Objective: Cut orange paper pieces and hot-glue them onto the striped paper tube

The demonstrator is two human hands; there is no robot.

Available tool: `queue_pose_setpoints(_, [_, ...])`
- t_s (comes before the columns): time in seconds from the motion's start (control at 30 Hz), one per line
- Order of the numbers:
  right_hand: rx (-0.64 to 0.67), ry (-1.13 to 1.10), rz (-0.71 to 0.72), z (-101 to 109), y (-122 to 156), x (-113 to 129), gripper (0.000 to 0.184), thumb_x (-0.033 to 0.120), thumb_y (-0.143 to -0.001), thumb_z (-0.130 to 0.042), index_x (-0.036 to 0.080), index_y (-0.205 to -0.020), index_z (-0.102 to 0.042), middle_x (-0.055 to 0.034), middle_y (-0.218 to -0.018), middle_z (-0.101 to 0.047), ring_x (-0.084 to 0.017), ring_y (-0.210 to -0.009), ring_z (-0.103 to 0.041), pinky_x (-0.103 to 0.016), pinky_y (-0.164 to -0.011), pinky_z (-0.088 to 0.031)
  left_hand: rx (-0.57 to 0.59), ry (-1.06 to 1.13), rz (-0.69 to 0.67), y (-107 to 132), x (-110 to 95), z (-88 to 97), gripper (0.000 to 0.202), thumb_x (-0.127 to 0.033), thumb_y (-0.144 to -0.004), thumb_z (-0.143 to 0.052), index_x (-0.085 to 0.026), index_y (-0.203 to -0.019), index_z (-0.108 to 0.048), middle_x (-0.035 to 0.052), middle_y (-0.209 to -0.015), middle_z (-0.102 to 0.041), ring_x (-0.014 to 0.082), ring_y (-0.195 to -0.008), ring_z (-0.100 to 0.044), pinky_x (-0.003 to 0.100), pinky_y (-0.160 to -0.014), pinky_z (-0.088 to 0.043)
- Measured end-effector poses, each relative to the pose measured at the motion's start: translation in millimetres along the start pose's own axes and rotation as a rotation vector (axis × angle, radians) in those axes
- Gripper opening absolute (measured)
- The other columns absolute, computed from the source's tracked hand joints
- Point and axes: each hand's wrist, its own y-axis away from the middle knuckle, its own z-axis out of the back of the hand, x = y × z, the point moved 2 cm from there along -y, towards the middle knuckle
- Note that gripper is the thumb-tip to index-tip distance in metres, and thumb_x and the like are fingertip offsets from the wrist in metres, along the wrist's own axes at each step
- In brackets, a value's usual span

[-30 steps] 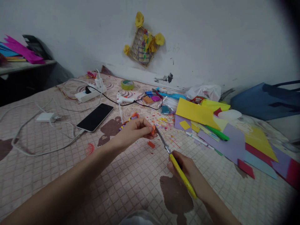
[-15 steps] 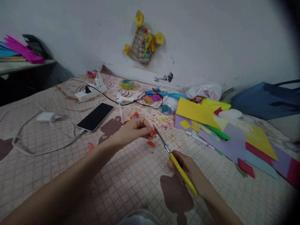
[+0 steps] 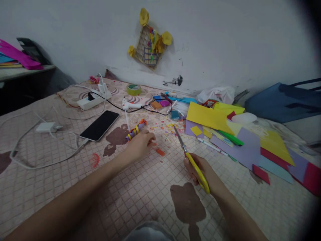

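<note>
My right hand (image 3: 199, 169) grips yellow-handled scissors (image 3: 197, 169), whose blades point up and away from me and look closed. Low over the tabletop, my left hand (image 3: 141, 145) has its fingers curled together, with a bit of an orange piece (image 3: 153, 144) showing at the fingertips. Just right of those fingertips lies another orange piece (image 3: 159, 152), flat on the cloth. Behind the left hand rests a purple roll (image 3: 135, 132) with yellow bands and an orange end, partly hidden by the hand. Small coloured scraps (image 3: 165, 126) are scattered beyond both hands.
A phone (image 3: 100, 125) on a cable and a power strip (image 3: 94, 99) are at left. A white glue gun (image 3: 131, 105) and green tape roll (image 3: 133, 89) lie behind. Coloured sheets (image 3: 247, 145) and a marker (image 3: 213, 146) cover the right side. A blue bag (image 3: 278, 102) stands far right.
My left hand has moved left and down, away from the scissor tips, with its orange piece. The purple roll behind it shows more. The scissors have shifted slightly right, and the view has turned a little.
</note>
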Motion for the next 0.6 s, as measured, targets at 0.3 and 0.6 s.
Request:
queue_pose_setpoints(0.3, [-0.013, -0.019, 0.020, -2.8, -1.7, 3.4, 0.025, 0.043, -0.076, -0.055, 0.020, -0.072, -0.046, 0.0084, -0.048, -0.036, -0.007, -0.037, -0.034, -0.018, -0.030, -0.036, 0.207, -0.180, -0.287, 4.7, -18.6, -24.4, 0.013, -0.015, -0.079, -0.054, -0.017, -0.087, -0.064, 0.0089, -0.094, -0.058, 0.0211, -0.091, -0.051, 0.032, -0.080, -0.040])
queue_pose_setpoints(0.6, [-0.025, -0.074, 0.002, -5.6, -2.2, 2.5, 0.029, 0.048, -0.078, -0.052, 0.021, -0.073, -0.043, 0.0086, -0.050, -0.035, -0.007, -0.038, -0.033, -0.018, -0.029, -0.037, -0.160, 0.032, -0.185, -1.5, -16.5, -6.2, 0.005, -0.015, -0.081, -0.054, -0.016, -0.081, -0.059, 0.0046, -0.083, -0.060, 0.0143, -0.074, -0.053, 0.026, -0.064, -0.042])
